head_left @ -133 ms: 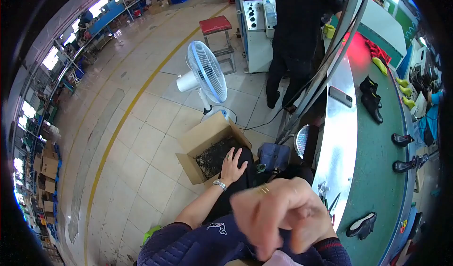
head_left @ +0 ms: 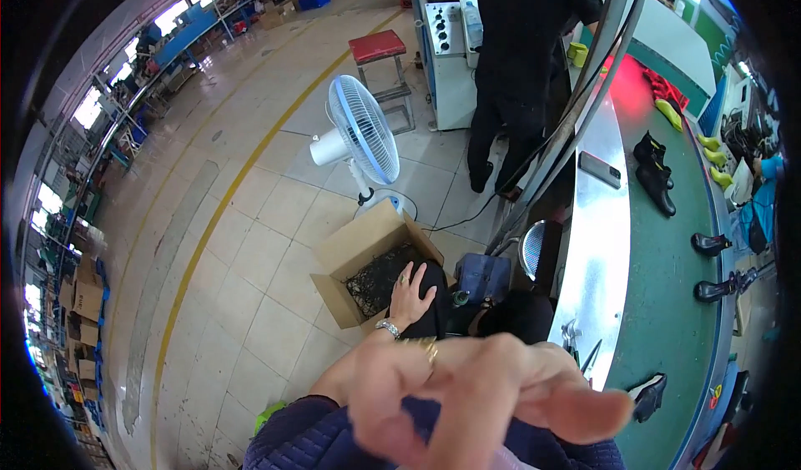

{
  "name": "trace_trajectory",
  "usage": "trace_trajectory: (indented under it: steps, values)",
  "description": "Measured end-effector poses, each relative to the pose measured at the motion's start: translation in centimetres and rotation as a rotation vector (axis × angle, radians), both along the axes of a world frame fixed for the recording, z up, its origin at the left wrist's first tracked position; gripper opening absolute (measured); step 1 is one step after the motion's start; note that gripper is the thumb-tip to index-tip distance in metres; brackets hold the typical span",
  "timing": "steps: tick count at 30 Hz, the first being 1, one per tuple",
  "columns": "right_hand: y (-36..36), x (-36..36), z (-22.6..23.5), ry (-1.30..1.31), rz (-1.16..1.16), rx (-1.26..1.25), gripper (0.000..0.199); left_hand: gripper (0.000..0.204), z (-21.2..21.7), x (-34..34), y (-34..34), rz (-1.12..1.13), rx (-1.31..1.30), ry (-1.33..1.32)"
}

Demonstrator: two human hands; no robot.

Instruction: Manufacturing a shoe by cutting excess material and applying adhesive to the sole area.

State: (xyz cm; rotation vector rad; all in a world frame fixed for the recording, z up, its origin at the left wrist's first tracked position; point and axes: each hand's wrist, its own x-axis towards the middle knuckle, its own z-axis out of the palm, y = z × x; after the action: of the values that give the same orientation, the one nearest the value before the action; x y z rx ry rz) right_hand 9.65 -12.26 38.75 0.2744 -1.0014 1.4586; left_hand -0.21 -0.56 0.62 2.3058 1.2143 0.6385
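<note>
My left hand lies flat on my dark-trousered knee, its fingers spread. It wears a ring and a metal watch or bracelet, and holds nothing. Beside that knee stands an opened cardboard box with a tangle of thin black pieces inside, too small to make out. Close to the camera, my right hand is raised before my chest, large and a little blurred. Its thumb sticks out to the right, apart from the bent fingers, and a gold ring shows. Nothing is seen in its grasp.
A white-blue fan and a red stool stand ahead. On my right runs a green work belt with black shoes, edged by a metal ledge holding a phone and tools. A person stands by a post.
My right hand has turned, its thumb swinging out to the right and its other fingers shifting left. My left hand rests in the same place.
</note>
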Motion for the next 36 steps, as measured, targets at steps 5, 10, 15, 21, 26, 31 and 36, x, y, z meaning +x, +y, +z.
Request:
trace_trajectory:
  steps: [5, 10, 15, 21, 26, 31, 36]
  values:
    - [-1.6, -1.5, 2.2, 0.053, 0.052, -0.105, 0.091, 0.064, 0.1, -0.8, 0.2, 0.000, -0.001, 0.009]
    - [0.9, 0.8, 5.1, -0.016, 0.131, -0.068, 0.095, 0.063, 0.1, -0.7, 0.2, 0.002, 0.006, 0.005]
    - [2.2, 2.3, 6.2, -0.220, 0.274, 0.121, 0.096, 0.063, 0.1, -0.4, 0.2, 0.001, 0.002, -0.003]
    - [-0.2, -0.9, 1.9, -0.005, 0.156, 0.096, 0.096, 0.065, -0.3, -0.4, 0.3, 0.002, 0.018, 0.028]
    - [0.2, -0.4, 1.7, -0.107, 0.136, 0.031, 0.095, 0.064, -0.6, -0.5, 0.4, 0.006, 0.013, 0.019]
    - [0.6, 1.3, 2.0, -0.232, 0.092, -0.036, 0.094, 0.065, -1.5, 0.9, 0.5, -0.005, 0.010, -0.013]
    - [2.2, 6.2, -7.6, -0.581, -0.638, -0.459, 0.083, 0.066, -1.6, -0.2, 0.4, 0.004, 0.011, 0.001]
